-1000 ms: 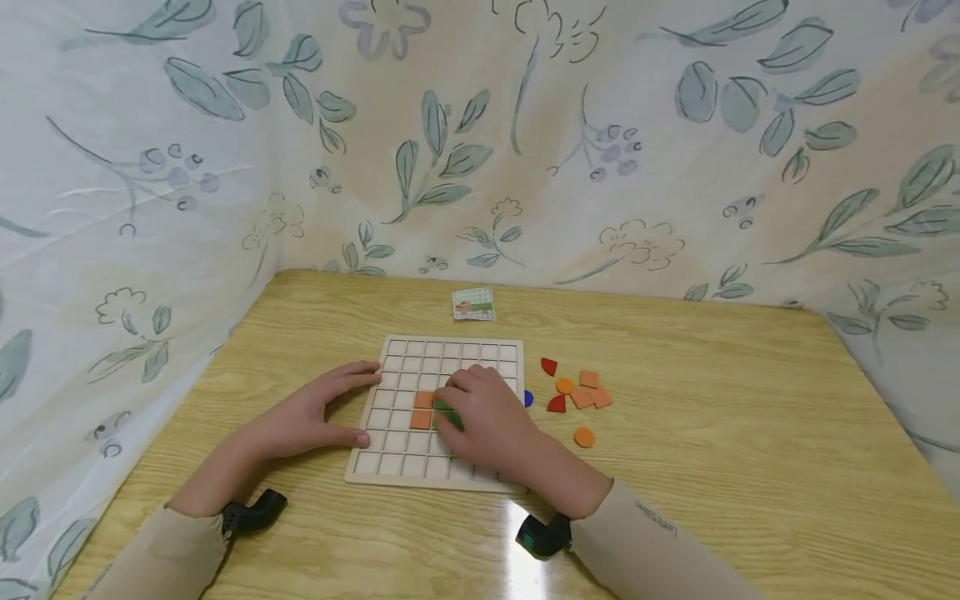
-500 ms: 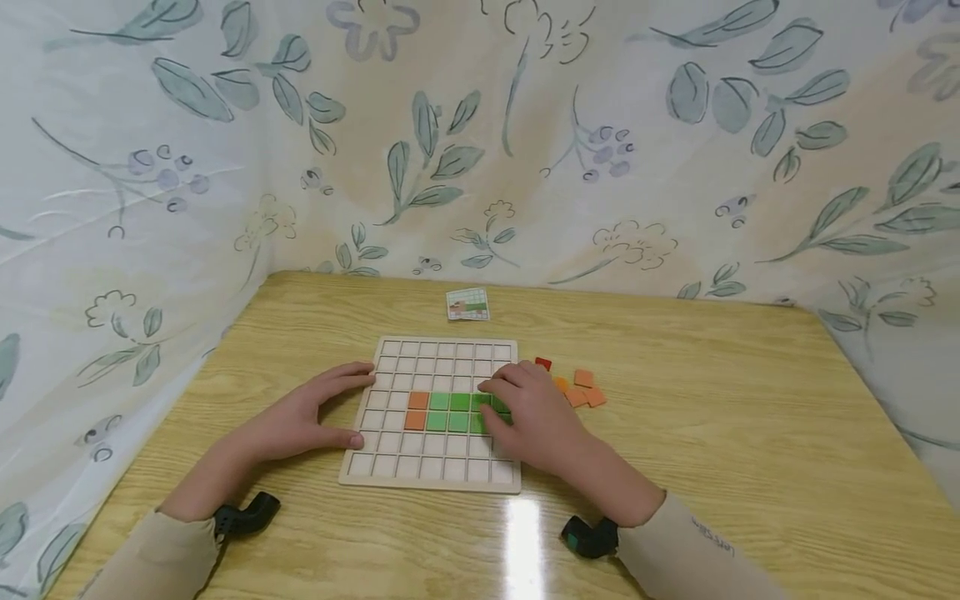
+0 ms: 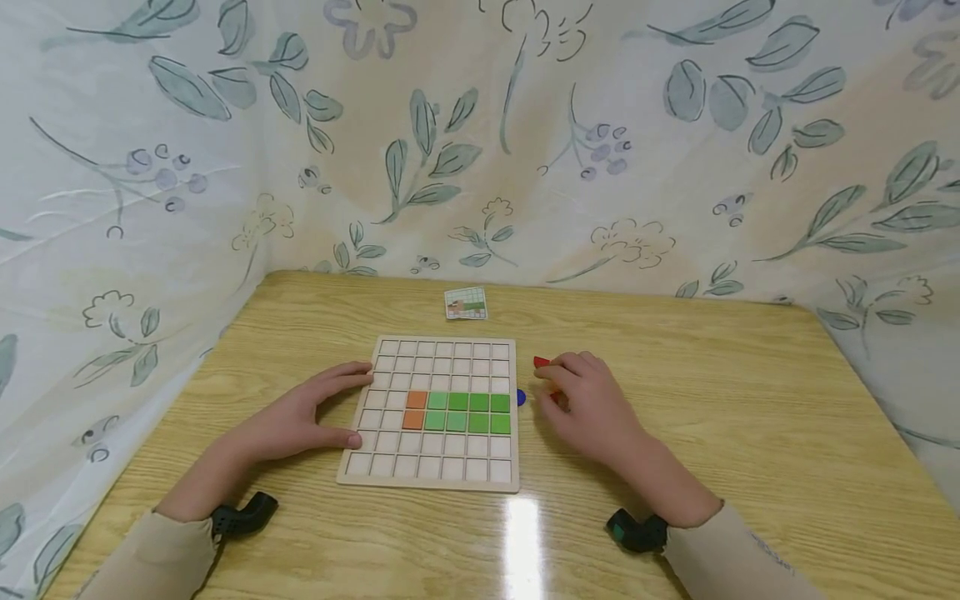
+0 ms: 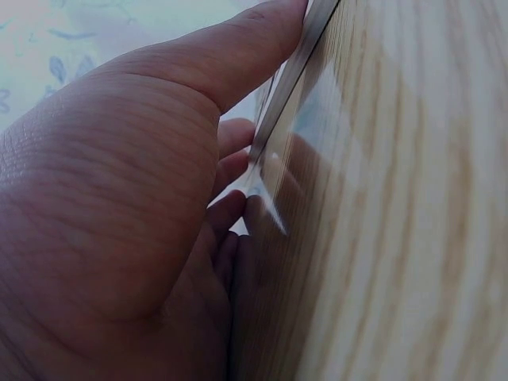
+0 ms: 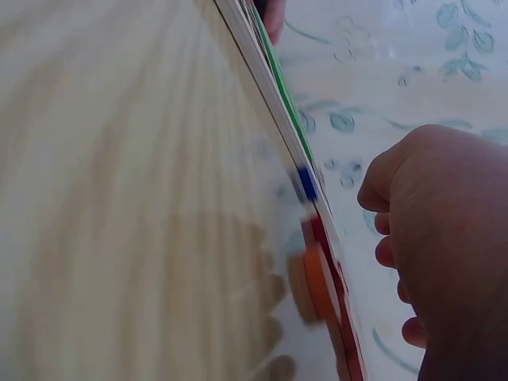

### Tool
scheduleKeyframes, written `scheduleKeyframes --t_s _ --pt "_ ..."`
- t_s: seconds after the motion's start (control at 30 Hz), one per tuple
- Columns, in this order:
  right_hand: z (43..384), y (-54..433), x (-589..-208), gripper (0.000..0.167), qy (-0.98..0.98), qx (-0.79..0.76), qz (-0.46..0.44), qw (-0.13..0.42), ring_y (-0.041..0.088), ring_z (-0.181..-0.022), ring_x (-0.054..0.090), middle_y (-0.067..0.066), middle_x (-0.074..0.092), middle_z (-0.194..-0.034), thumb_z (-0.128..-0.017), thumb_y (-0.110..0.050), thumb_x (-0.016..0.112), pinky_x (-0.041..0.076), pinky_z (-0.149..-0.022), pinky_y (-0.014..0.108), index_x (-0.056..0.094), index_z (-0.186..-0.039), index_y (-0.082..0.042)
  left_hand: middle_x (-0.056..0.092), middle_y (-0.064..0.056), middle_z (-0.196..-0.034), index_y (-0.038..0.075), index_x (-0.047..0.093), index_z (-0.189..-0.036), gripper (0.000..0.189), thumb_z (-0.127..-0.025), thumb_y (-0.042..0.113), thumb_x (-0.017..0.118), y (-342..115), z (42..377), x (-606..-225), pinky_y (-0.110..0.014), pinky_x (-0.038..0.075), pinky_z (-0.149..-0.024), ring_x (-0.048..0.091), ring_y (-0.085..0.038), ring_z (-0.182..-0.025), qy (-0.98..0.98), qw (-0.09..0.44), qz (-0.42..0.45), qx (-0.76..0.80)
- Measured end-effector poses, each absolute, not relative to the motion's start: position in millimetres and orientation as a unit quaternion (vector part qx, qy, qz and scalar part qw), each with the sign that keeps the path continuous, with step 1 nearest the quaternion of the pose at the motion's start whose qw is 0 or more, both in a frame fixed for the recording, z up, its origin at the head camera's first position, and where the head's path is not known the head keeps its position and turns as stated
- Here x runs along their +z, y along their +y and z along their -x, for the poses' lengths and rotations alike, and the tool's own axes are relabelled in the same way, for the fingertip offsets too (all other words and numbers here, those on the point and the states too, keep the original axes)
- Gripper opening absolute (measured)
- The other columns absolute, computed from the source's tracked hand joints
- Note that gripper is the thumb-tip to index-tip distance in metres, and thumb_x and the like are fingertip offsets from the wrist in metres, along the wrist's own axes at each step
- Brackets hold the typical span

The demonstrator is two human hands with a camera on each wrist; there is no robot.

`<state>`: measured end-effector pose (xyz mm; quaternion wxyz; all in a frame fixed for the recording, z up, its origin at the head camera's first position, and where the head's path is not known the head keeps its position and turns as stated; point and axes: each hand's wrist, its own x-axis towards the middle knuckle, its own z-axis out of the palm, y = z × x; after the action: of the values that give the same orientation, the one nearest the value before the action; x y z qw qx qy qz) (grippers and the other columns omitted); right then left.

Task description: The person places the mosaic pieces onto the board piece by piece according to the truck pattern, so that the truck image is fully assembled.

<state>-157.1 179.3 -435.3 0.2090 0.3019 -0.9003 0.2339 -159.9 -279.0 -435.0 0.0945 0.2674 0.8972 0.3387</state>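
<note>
A pale wooden grid board [image 3: 450, 467] lies on the table in the head view. Two orange square tiles [image 3: 413, 419] and several green tiles [image 3: 480, 412] fill part of two of its rows. My left hand [image 3: 300, 417] rests at the board's left edge, thumb and fingers spread and touching it; the left wrist view shows the thumb [image 4: 254, 48] right at the edge. Off the board's right side, my right hand [image 3: 592, 408] hovers with loosely bent fingers, nothing visible in them. Beneath it lie red pieces [image 3: 542, 362], partly covered, and an orange piece [image 5: 320, 282].
A blue round piece [image 3: 521, 397] lies against the board's right edge. Behind the board is a small picture card [image 3: 466, 303] with a coloured grid pattern. Leaf-patterned cloth [image 3: 480, 167] hangs beyond the wooden table [image 3: 750, 433].
My right hand has moved rightward off the board to the loose pieces, uncovering the green tiles. My left hand keeps its place at the board's edge.
</note>
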Motion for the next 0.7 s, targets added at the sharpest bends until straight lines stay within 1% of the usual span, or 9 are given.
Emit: scheduleKeyframes --t_s 0.1,0.13,0.3,0.37,0.47,0.5,0.53,0.57,0.7 --pt "158 194 -436 0.021 -0.902 0.242 -0.289 0.211 0.030 -0.095 0.062 0.009 0.074 -0.106 -0.093 -0.009 0.082 0.051 -0.086 0.046 0.082 -0.111 -0.001 0.034 0.000 -0.176 0.019 0.050 -0.166 0.091 -0.089 0.048 0.091 -279 160 -435 -0.038 0.025 -0.125 0.026 -0.036 -0.163 0.897 0.094 -0.269 0.338" --pt "158 199 -437 0.021 -0.902 0.245 -0.285 0.211 0.030 -0.095 0.062 0.010 0.074 -0.106 -0.093 -0.009 0.083 0.051 -0.086 0.046 0.082 -0.111 0.000 0.034 0.000 -0.176 0.020 0.050 -0.166 0.091 -0.089 0.048 0.091 -279 160 -436 -0.036 0.025 -0.125 0.026 -0.036 -0.163 0.898 0.094 -0.269 0.336" --pt "158 222 -438 0.021 -0.909 0.250 -0.261 0.208 0.030 -0.096 0.063 0.008 0.074 -0.105 -0.092 -0.012 0.085 0.052 -0.086 0.048 0.083 -0.111 -0.002 0.033 0.003 -0.176 0.021 0.051 -0.165 0.094 -0.087 0.049 0.093 -279 160 -435 -0.019 0.019 -0.121 0.026 -0.033 -0.163 0.898 0.098 -0.263 0.340" --pt "156 232 -439 0.021 -0.912 0.243 -0.256 0.207 0.029 -0.096 0.063 0.007 0.074 -0.104 -0.092 -0.012 0.086 0.052 -0.086 0.048 0.083 -0.110 -0.003 0.033 0.003 -0.176 0.021 0.051 -0.165 0.094 -0.086 0.050 0.093 -279 159 -435 -0.016 0.017 -0.119 0.025 -0.033 -0.163 0.897 0.099 -0.261 0.343" --pt "153 244 -442 0.020 -0.912 0.238 -0.260 0.210 0.029 -0.096 0.063 0.007 0.073 -0.103 -0.092 -0.012 0.086 0.052 -0.085 0.048 0.083 -0.110 -0.004 0.033 0.003 -0.177 0.021 0.051 -0.165 0.094 -0.086 0.050 0.093 -279 159 -436 -0.014 0.017 -0.118 0.025 -0.033 -0.163 0.897 0.100 -0.260 0.344" --pt "152 248 -443 0.021 -0.911 0.237 -0.263 0.211 0.029 -0.097 0.063 0.007 0.073 -0.104 -0.091 -0.012 0.087 0.052 -0.085 0.049 0.083 -0.109 -0.004 0.033 0.003 -0.177 0.021 0.051 -0.165 0.093 -0.087 0.049 0.093 -279 159 -436 -0.015 0.017 -0.119 0.025 -0.034 -0.163 0.896 0.100 -0.262 0.345" --pt "151 251 -444 0.022 -0.910 0.238 -0.265 0.209 0.030 -0.098 0.063 0.008 0.073 -0.105 -0.090 -0.012 0.087 0.052 -0.087 0.050 0.083 -0.110 -0.004 0.033 0.003 -0.177 0.022 0.051 -0.165 0.093 -0.087 0.049 0.093 -279 159 -436 -0.015 0.017 -0.119 0.025 -0.033 -0.163 0.896 0.100 -0.262 0.345" --pt "150 253 -444 0.023 -0.910 0.240 -0.267 0.206 0.031 -0.100 0.064 0.009 0.073 -0.107 -0.090 -0.011 0.086 0.052 -0.088 0.051 0.083 -0.111 -0.004 0.033 0.002 -0.177 0.022 0.050 -0.166 0.093 -0.087 0.049 0.092 -279 159 -437 -0.019 0.019 -0.121 0.025 -0.034 -0.163 0.896 0.100 -0.263 0.345" --pt "148 258 -445 0.029 -0.909 0.247 -0.276 0.190 0.034 -0.107 0.066 0.010 0.075 -0.117 -0.087 -0.008 0.086 0.051 -0.093 0.055 0.082 -0.116 -0.004 0.034 0.001 -0.176 0.021 0.051 -0.165 0.091 -0.088 0.047 0.092 -278 159 -438 -0.019 0.018 -0.121 0.025 -0.036 -0.163 0.895 0.095 -0.265 0.345"
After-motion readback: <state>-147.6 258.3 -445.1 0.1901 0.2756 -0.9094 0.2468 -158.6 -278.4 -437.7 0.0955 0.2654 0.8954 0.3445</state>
